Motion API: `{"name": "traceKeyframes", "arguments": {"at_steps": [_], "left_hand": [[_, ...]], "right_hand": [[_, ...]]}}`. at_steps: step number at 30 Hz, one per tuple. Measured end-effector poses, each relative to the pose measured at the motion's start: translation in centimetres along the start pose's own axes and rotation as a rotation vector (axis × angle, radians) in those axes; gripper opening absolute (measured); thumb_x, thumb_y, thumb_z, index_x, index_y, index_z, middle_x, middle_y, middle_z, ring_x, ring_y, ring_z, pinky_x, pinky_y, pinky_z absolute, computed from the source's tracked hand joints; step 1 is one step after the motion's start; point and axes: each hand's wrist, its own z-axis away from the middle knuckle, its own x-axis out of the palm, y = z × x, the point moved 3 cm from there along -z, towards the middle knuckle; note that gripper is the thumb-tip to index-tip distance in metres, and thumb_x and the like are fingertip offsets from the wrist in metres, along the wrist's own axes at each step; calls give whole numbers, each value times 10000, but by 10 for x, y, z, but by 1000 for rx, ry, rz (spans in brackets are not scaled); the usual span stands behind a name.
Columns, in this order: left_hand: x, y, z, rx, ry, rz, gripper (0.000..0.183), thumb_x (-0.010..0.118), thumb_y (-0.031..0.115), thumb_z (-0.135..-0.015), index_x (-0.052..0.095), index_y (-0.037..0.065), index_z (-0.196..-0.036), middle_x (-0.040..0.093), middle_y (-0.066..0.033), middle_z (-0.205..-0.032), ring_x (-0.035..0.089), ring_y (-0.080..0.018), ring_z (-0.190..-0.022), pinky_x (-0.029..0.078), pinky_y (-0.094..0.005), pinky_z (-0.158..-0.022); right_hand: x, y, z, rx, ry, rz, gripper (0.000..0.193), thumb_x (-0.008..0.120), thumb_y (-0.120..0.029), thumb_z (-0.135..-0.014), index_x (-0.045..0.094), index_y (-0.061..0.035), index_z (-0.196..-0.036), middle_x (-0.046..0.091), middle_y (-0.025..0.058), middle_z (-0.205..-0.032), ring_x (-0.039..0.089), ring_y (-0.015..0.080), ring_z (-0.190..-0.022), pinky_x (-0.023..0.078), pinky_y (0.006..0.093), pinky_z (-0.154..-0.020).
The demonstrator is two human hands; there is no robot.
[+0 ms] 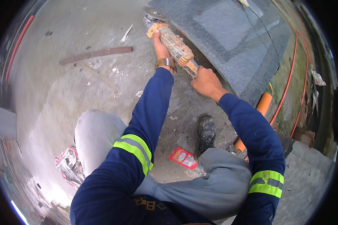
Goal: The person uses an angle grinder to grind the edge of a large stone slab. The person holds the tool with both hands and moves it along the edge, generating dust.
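Both my hands hold a dusty orange angle grinder point(178, 47). My left hand point(161, 47) is wrapped round its body near the head, a watch on that wrist. My right hand point(207, 83) grips the rear end of the handle. At the far end, the grinder's round disc point(155, 14) lies by the corner of a large dark grey slab point(229, 33). Whether the disc touches the slab I cannot tell. The palm side of each hand is hidden.
A brown strip point(97, 55) and a white plastic fork point(126, 33) lie on the concrete floor. An orange pipe point(264, 104) and an orange hose point(289, 82) run along the right. Near my boot point(205, 134) is a red packet point(183, 158); a crumpled bag point(70, 166) lies left.
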Motion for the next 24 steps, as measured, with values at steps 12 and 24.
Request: {"name": "traceKeyframes", "arguments": {"at_steps": [12,24], "left_hand": [[-1,-3,9,2,0,-9,752,477,637,-867,441,27,-1304,613,-230,-991,654,-368,-833,549,-491,-696],[-1,-6,20,7,8,-20,748,474,632,-871,448,27,-1310,607,-216,-994,648,-356,-830,541,-487,-678]], "right_hand": [[-1,3,12,12,-14,-30,475,694,-181,-778,564,117,-1124,674,296,-964,682,409,-908,556,443,-807],[1,6,20,-1,-20,-33,495,679,-175,-775,554,129,-1144,670,305,-958,677,418,-914,552,441,-819]]}}
